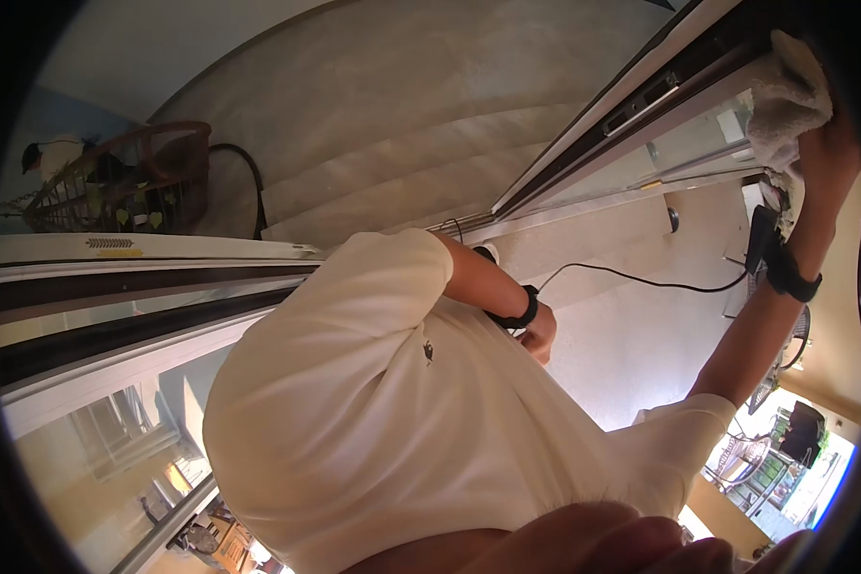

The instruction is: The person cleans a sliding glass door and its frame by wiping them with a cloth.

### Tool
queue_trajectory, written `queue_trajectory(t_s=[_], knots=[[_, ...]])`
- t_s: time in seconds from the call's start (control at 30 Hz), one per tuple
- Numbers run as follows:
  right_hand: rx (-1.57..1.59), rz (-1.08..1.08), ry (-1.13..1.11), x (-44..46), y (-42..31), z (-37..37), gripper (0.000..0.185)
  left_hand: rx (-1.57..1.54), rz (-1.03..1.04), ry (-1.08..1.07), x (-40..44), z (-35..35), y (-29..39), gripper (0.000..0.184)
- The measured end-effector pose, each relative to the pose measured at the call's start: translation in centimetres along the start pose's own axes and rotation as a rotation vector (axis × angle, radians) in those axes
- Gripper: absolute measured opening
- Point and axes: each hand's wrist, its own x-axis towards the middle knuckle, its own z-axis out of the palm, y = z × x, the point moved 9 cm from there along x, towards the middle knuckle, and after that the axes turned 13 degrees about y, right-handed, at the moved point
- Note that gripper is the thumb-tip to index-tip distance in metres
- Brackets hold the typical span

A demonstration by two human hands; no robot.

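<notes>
My right hand [830, 148] is closed around a greyish-white cloth [789, 105]. The cloth lies against the upper end of a dark-edged sliding door frame [641, 103] at the top right. A black band circles that wrist. Lower down, in the middle of the view, my left hand [539, 335] hangs close to my white shirt [421, 421]. Its fingers are curled; what they hold, if anything, is hidden. A black band [529, 304] is on this wrist too, with a thin black cable [631, 277] running near it to the right.
A brown slatted basket-like piece [177, 153] with plants stands at the left. Dark and white door rails [143, 287] run below it. A grey tiled floor [373, 124] spreads beyond the frame. Chairs and a black bag-like item [802, 432] are at the lower right.
</notes>
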Motion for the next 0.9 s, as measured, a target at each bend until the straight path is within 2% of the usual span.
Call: queue_trajectory(t_s=[0.07,0.1,0.13,0.2,0.3,0.33,0.4,0.43,0.47,0.53,0.6,0.67,0.73,0.8,0.83,0.87,0.9], knots=[[0.005,0.028,0.093,1.6,-0.5,-0.2,0.042,0.027,0.001,0.020,-1.7,-0.5,0.8,0.047],[0.019,0.047,0.136,2.2,-0.8,-0.2,0.043,-0.022,0.030,-0.030,1.1,0.7,-0.8,0.050],[0.042,0.069,0.179,2.8,-1.2,-0.1,0.044,-0.141,0.112,0.015,1.8,0.9,-0.9,0.048],[0.097,0.132,0.262,2.9,-2.5,0.2,0.046,-0.120,0.085,-0.099,3.1,2.0,-2.4,0.060],[0.119,0.242,0.337,1.4,-3.6,1.1,0.050,-0.244,0.038,-0.088,0.5,1.0,-2.9,0.063],[0.086,0.259,0.335,0.5,-3.8,1.7,0.051,-0.245,0.041,-0.094,-0.9,1.0,-2.7,0.063],[-0.257,0.162,0.298,-1.9,-4.4,1.7,0.050,-0.352,0.033,0.010,-4.0,-0.8,-1.9,0.058],[-0.224,0.205,0.282,-3.3,-4.6,2.0,0.051,-0.221,0.051,0.138,-5.1,-2.5,-1.6,0.056],[-0.225,0.218,0.249,-5.1,-5.4,2.4,0.051,-0.319,0.090,0.188,-4.6,-3.0,-2.9,0.054],[-0.256,0.207,0.173,-8.5,-7.2,3.3,0.049,-0.433,0.144,0.469,-7.5,-7.2,-4.5,0.053],[-0.192,0.170,0.109,-12.4,-9.0,4.5,0.040,-0.588,0.116,0.752,-12.7,-10.8,-6.2,0.047],[-0.118,0.258,0.038,-16.4,-10.5,5.6,0.037,-0.681,0.158,1.040,-18.3,-13.5,-7.6,0.044],[-0.061,0.404,-0.132,-21.4,-10.2,6.9,0.046,-0.821,0.315,1.241,-23.6,-15.2,-7.6,0.046],[-0.039,0.432,-0.169,-23.2,-11.1,6.9,0.050,-0.960,0.290,1.447,-28.9,-15.4,-6.7,0.041],[-0.006,0.445,-0.205,-23.6,-11.7,7.2,0.055,-0.964,0.280,1.436,-29.8,-15.2,-6.1,0.041],[-0.007,0.457,-0.200,-23.4,-11.9,7.1,0.055,-0.987,0.395,1.542,-31.9,-15.3,-5.5,0.042],[0.024,0.409,-0.092,-21.9,-12.4,6.1,0.054,-1.008,0.512,1.650,-33.9,-15.7,-4.9,0.043]])
